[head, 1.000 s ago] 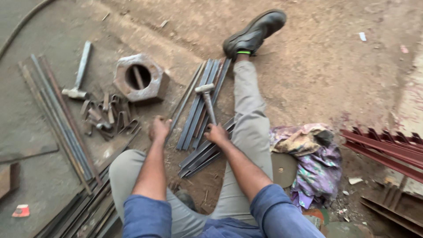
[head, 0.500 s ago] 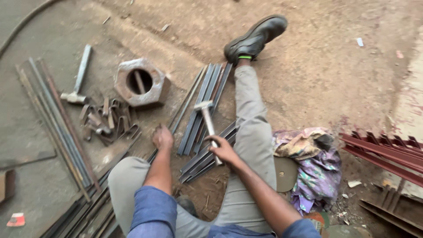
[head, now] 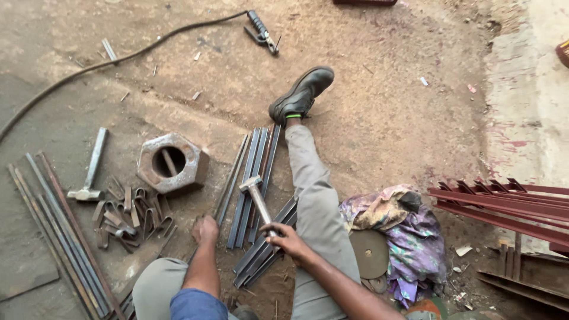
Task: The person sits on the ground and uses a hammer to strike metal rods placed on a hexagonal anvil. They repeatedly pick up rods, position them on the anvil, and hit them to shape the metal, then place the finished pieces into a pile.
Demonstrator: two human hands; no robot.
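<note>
While right hand grips hammer handle tight, left hand presses closed on ground beside steel strips.

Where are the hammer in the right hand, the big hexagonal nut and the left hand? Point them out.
hammer [head: 251, 185]: head view, on its metal head.
hexagonal nut [head: 191, 168]: head view, on its top face.
left hand [head: 205, 229]: head view, on its back.

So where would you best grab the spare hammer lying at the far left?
Probably by the upper shaft of the spare hammer, coming down from above. It lies flat on the ground, head toward the person, and its handle end points away with open ground on both sides, while bent metal clips crowd the head.
</note>
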